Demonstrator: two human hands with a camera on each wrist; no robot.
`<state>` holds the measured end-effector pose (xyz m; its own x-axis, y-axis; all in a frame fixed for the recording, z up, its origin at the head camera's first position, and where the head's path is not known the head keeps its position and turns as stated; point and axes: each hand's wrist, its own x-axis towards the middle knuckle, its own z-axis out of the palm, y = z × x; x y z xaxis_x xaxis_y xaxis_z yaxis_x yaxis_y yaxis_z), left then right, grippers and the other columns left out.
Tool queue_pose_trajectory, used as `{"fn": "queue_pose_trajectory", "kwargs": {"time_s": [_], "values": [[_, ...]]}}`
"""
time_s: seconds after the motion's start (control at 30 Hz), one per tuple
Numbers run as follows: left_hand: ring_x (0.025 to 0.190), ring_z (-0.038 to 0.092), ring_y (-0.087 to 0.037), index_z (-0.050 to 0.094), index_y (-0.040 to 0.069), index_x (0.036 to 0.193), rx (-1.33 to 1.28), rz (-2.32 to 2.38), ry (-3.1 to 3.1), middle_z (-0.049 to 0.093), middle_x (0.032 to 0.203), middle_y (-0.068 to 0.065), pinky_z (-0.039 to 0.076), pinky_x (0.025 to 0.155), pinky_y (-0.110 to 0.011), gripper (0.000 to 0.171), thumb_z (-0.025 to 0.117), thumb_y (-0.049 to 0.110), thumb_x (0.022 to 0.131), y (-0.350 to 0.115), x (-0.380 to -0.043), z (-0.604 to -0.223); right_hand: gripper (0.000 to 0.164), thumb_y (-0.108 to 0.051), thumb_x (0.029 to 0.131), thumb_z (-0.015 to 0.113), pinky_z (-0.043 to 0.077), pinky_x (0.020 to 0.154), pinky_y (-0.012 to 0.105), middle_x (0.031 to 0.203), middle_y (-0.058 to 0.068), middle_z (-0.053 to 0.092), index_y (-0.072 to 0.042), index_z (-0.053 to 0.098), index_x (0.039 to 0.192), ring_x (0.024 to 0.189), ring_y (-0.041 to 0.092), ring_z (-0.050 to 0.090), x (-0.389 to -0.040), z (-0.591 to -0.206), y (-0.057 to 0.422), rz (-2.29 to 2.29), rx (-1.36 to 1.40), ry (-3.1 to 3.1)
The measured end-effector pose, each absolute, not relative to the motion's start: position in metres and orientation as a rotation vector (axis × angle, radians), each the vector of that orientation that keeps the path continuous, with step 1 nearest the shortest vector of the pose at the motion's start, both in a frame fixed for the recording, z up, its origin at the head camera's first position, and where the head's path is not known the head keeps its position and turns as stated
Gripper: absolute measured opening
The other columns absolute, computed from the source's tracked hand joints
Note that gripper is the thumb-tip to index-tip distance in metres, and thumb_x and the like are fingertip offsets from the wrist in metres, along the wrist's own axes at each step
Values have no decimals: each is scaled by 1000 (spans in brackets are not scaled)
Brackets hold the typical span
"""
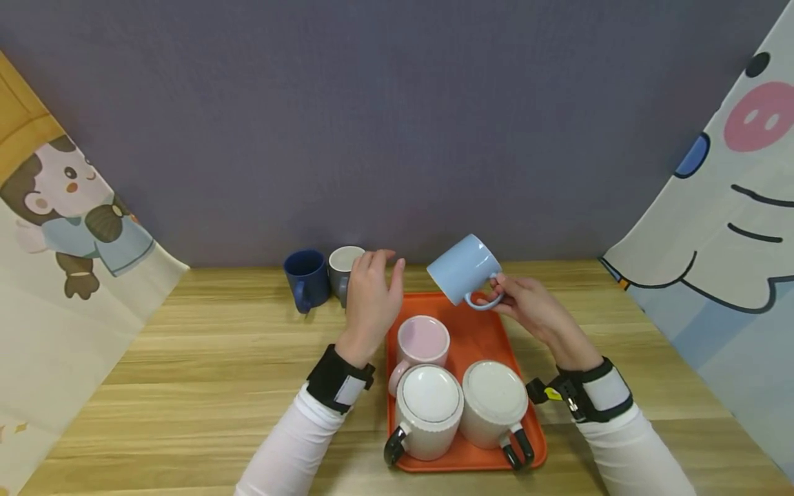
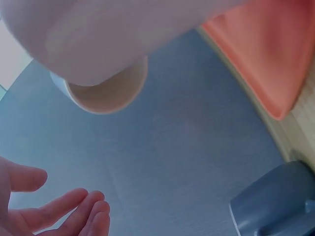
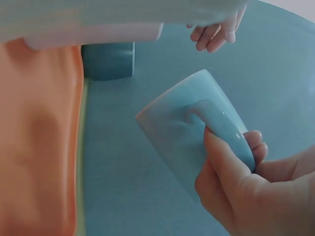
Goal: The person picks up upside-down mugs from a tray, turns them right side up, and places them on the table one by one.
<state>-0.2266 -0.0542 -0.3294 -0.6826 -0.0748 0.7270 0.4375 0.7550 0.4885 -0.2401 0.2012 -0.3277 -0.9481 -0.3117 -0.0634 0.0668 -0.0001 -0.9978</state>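
My right hand (image 1: 533, 310) grips a light blue mug (image 1: 464, 267) by its handle and base end, tilted in the air above the far end of an orange tray (image 1: 477, 331). The mug's mouth (image 2: 120, 93) shows in the left wrist view. My left hand (image 1: 374, 296) holds nothing; its fingers are loosely bent, in front of a grey mug (image 1: 344, 260) with a pale inside. Beside that one stands a navy mug (image 1: 308, 279), upright. On the tray, upside down, are a pink mug (image 1: 424, 339) and two white mugs (image 1: 429, 406) (image 1: 494, 396) with black handles.
The wooden table (image 1: 236, 386) runs back to a grey panel (image 1: 384, 138). Printed cloths with cartoon figures hang at the left (image 1: 87, 207) and right (image 1: 738, 227). The grey and navy mugs stand close to the panel, left of the tray.
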Motion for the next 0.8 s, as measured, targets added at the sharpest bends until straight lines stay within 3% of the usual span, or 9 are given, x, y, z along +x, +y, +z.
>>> {"fn": "queue_pose_trajectory", "kwargs": {"time_s": [0.2,0.3,0.47,0.8], "values": [[89,58,-30,67,1,97,-275,-882,-2140,65,91,-13,48,81,-40,21,60,20,92,-49,-226,-323,26,-14,103,33,54,77,20,79,-1,51,-1,51,91,80,9,65,-241,-320,197,-2127,-278,1904],[86,58,-29,67,2,94,-283,-895,-2134,65,89,-13,47,78,-39,19,60,19,92,-45,-226,-320,26,-15,104,32,54,78,20,81,0,50,2,48,95,81,10,67,-241,-316,197,-2142,-257,1893],[81,58,-28,67,3,90,-310,-904,-2124,65,84,-12,46,74,-37,19,60,19,92,-37,-225,-314,26,-17,104,29,53,83,21,86,0,46,7,40,103,84,8,60,-242,-311,196,-2157,-255,1889],[76,58,-25,68,4,86,-339,-923,-2130,65,79,-8,46,70,-35,20,59,20,92,-23,-225,-307,25,-19,104,31,52,84,21,84,0,45,3,42,98,85,11,59,-244,-301,196,-2277,-338,1747]]}}
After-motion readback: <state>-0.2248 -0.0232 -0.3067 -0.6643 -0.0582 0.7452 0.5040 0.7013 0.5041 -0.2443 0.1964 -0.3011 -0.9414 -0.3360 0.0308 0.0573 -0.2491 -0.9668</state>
